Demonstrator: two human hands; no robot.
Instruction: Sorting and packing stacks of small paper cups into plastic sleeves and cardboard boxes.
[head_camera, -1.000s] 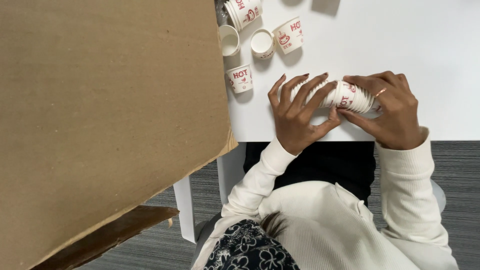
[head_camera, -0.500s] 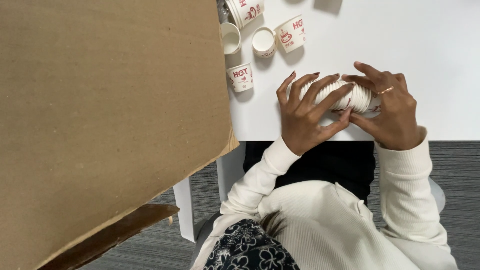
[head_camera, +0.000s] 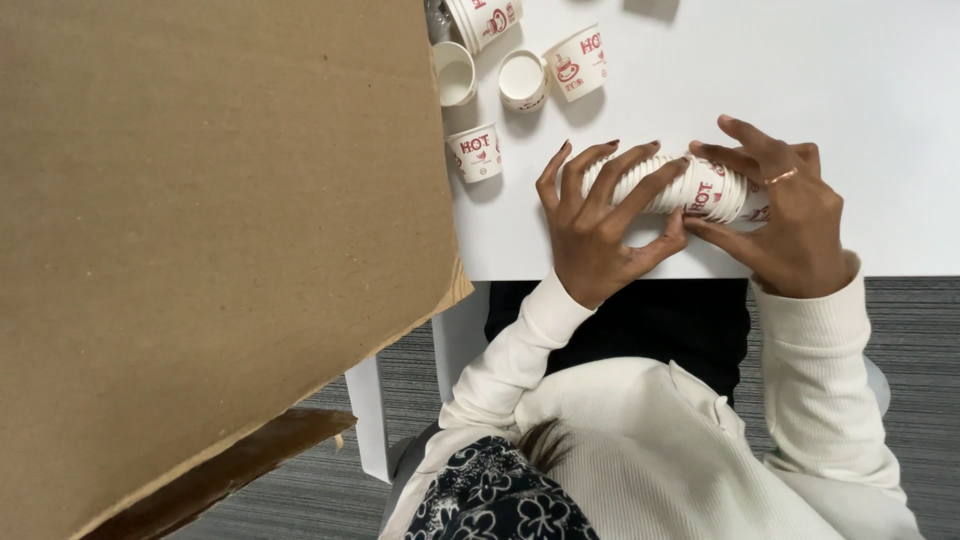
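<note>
1. I see the stack of paper cups (head_camera: 690, 187) lying on its side, just above the near edge of the white worktop (head_camera: 860, 80). Both hands hold it.
2. The left hand (head_camera: 598, 228) is wrapped over the open-rim end. Its fingers (head_camera: 612, 170) are spread across the top of the stack and its thumb presses from below.
3. The right hand (head_camera: 792, 222) grips the bottom end, with its fingers curled around the last cup. A thin ring (head_camera: 781, 177) sits on one of them.
4. I think the step in hand is pushing the cups into one tight stack, with one hand at each end.
5. Four loose cups are near the left hand but not touching it. One small cup (head_camera: 477, 152) is closest. Two open cups (head_camera: 455, 76) (head_camera: 525, 80) stand past it, and one tipped cup (head_camera: 578, 62) lies beside them.
6. A second stack (head_camera: 487, 15) pokes in at the top edge.
7. A big brown cardboard sheet (head_camera: 200, 250) covers the whole left side.
8. For a next move, I think one hand would need to let go and reach up for a loose cup. The other hand must hold the stack steady so that it does not roll off the edge.
</note>
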